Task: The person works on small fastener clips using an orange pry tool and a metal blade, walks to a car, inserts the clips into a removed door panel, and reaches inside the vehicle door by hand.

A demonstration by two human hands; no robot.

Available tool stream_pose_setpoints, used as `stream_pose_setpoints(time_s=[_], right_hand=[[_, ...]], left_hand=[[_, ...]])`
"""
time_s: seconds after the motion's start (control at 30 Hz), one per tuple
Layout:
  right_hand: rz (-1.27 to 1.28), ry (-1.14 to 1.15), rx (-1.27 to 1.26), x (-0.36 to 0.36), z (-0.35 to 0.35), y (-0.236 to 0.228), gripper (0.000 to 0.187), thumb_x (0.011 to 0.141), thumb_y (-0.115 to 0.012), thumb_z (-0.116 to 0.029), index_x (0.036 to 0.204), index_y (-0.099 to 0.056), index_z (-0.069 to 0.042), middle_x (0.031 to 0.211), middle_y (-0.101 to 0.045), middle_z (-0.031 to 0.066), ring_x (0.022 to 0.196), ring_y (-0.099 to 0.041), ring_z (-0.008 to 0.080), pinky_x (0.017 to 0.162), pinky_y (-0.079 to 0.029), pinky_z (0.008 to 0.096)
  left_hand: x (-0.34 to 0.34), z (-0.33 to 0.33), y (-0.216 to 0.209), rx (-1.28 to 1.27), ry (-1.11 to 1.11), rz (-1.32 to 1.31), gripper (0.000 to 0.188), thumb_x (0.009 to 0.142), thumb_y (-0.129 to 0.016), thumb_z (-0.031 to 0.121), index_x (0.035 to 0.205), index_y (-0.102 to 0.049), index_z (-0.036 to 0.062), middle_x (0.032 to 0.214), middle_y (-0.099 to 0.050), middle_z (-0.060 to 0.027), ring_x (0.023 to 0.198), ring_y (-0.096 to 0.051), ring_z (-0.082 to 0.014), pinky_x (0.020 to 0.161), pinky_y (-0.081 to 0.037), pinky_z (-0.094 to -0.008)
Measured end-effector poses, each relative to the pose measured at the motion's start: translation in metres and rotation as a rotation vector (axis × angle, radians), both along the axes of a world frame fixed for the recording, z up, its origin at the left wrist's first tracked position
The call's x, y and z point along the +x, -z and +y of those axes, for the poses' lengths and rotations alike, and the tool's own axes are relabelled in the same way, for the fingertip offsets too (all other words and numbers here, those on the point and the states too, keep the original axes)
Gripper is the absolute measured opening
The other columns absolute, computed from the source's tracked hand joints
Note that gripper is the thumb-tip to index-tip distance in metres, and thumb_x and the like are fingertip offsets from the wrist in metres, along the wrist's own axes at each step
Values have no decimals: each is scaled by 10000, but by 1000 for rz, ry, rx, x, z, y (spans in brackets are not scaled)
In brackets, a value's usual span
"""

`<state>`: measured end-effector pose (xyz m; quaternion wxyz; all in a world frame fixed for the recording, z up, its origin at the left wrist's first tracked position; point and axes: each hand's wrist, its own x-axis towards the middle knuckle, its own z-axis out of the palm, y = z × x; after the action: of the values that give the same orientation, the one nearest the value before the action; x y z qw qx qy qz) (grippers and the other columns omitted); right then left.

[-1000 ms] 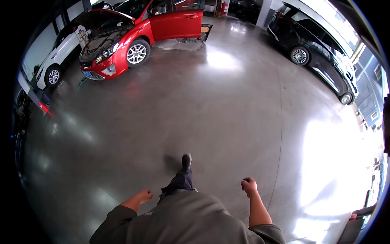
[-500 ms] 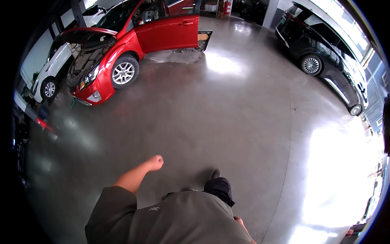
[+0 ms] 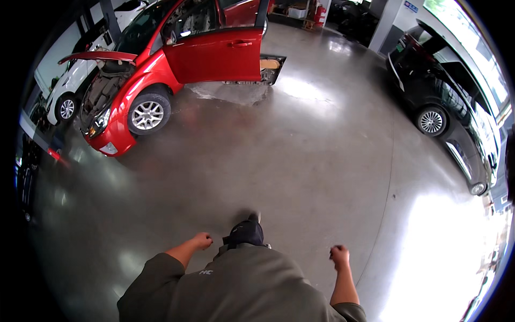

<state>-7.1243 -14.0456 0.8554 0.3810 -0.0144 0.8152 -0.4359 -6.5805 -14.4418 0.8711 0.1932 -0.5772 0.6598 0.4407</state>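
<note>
My left hand [image 3: 202,240] hangs in front of my body, its fingers curled into a loose fist, and I see nothing in it. To the right, my right hand [image 3: 339,254] is raised with the fingers bent in. A dark patch shows at its fingertips, too small and blurred to tell whether it is an object or shadow. Neither hand touches anything around it. Ahead on the left stands a red car [image 3: 118,115] with its hood up and its front door [image 3: 220,56] swung wide.
A removed panel-like part [image 3: 272,70] lies on the grey floor [image 3: 257,161] beyond the door. A black car [image 3: 445,102] is parked at the right, a white car [image 3: 72,88] behind the red one. A red fire extinguisher [image 3: 320,16] stands at the back.
My right hand and forearm have swung forward into view. My left hand sits slightly lower. The red car appears larger, and the black car has shifted right and down in view.
</note>
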Motion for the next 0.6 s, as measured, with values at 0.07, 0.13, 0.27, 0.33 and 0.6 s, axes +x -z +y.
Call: stream_pose_setpoints(time_s=[0.07, 0.13, 0.27, 0.33, 0.6], right_hand=[[26, -19, -138, -90, -79, -18, 245, 945, -705, -134, 1132, -677, 22, 895, -711, 98, 727, -667, 189, 630, -577, 351], [70, -42, -165, -162, -148, -33, 227, 946, -708, -133, 1112, -683, 20, 883, -709, 103, 730, -668, 185, 619, -572, 344], [-91, 22, -66, -260, -250, 2, 203, 941, -686, -100, 1098, -692, 29, 851, -706, 113, 697, -656, 185, 583, -555, 326], [-189, -67, 58, -287, -281, 21, 183, 917, -709, -146, 994, -742, 17, 770, -714, 92, 618, -654, 175, 549, -552, 338], [-49, -529, 288, -437, -384, 127, 350, 871, -755, -249, 1122, -779, -7, 904, -785, 118, 744, -734, 219, 731, -604, 375]], left_hand=[[-47, -57, 28, 96, 73, -74, 323, 910, -605, 233, 1120, -772, 53, 993, -765, -158, 829, -742, -287, 728, -617, -457], [-99, -112, 56, 149, -7, -50, 319, 905, -609, 238, 1107, -768, 50, 968, -762, -148, 810, -728, -277, 719, -606, -461], [-229, -256, 77, 18, 90, -55, 287, 891, -616, 255, 1023, -744, 34, 872, -746, -139, 768, -694, -262, 691, -574, -464], [-343, -356, 37, -3, 105, -40, 271, 883, -620, 265, 994, -756, 58, 899, -760, -142, 788, -724, -286, 713, -576, -463], [-767, -628, -110, -464, 233, 405, 189, 964, -597, 197, 937, -737, 72, 882, -752, -132, 858, -724, -241, 767, -566, -409]])
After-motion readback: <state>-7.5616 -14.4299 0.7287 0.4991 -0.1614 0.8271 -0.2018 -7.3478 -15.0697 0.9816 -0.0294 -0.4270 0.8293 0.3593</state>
